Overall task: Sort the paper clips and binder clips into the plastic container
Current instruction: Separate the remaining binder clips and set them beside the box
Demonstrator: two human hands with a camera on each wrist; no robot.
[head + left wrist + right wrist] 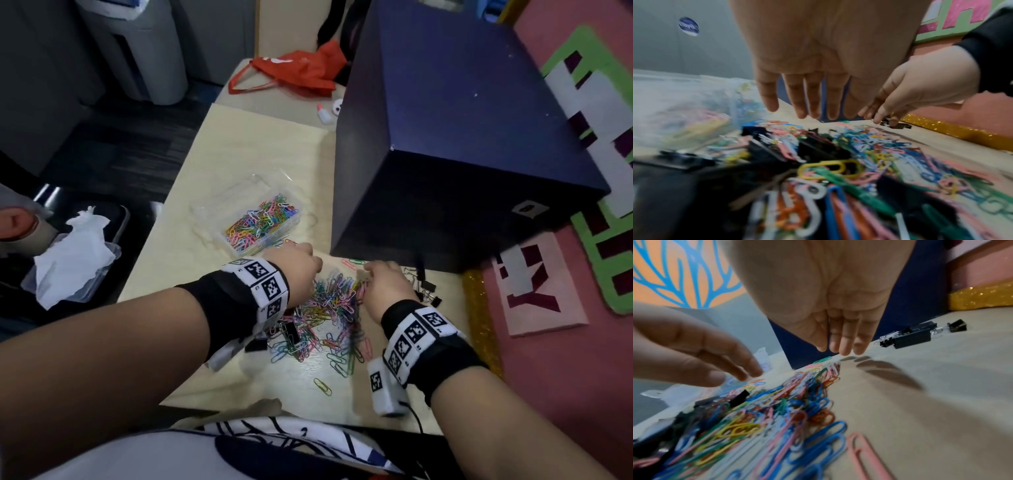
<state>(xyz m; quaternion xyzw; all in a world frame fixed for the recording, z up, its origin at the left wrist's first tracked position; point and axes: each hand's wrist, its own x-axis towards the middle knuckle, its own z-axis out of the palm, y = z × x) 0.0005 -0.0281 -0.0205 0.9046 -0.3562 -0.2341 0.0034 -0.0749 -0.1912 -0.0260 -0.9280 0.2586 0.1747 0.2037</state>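
A heap of coloured paper clips (329,315) lies on the pale table (260,154), with black binder clips (291,332) mixed in at its left. More binder clips (424,291) lie apart on the right. The clear plastic container (212,222), partly filled with paper clips, stands beyond the heap. My left hand (305,263) hovers over the heap's far left, its straight fingers (809,110) holding nothing. My right hand (380,274) reaches down at the heap's far right edge; its fingertips (844,351) are held together just above the table, beside the separate binder clips (908,337).
A large dark blue box (462,154) stands on the table right behind the hands. A gold glitter strip (479,325) edges the table's right side. A red bag (298,72) and a small glue bottle (323,114) lie at the far end. A tray with tissue (72,260) sits off the table's left.
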